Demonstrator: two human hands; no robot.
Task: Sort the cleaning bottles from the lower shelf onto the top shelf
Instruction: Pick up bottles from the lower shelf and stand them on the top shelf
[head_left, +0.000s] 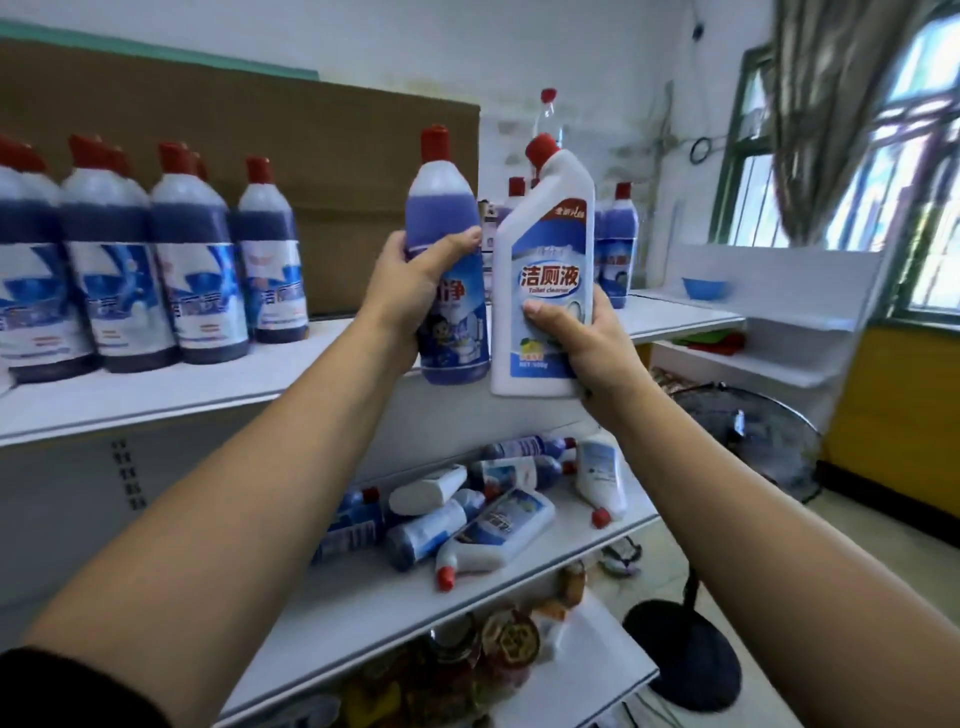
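My left hand (410, 291) grips a round blue bottle with a red cap (447, 218), held upright just above the front of the top shelf (208, 384). My right hand (576, 338) grips a white angled-neck toilet cleaner bottle (545, 249) beside it, also upright. Several blue bottles (130, 260) stand in a row at the top shelf's left. More blue bottles (615, 249) stand at its right end, behind the white one. On the lower shelf (571, 551) lies a jumble of blue and white bottles (483, 519) on their sides.
A brown cardboard sheet (337, 182) backs the top shelf. Jars and packets (467, 654) fill the bottom shelf. A floor fan (748, 441) stands to the right, with a white side shelf holding a blue bowl (704, 288) beyond it, under a window.
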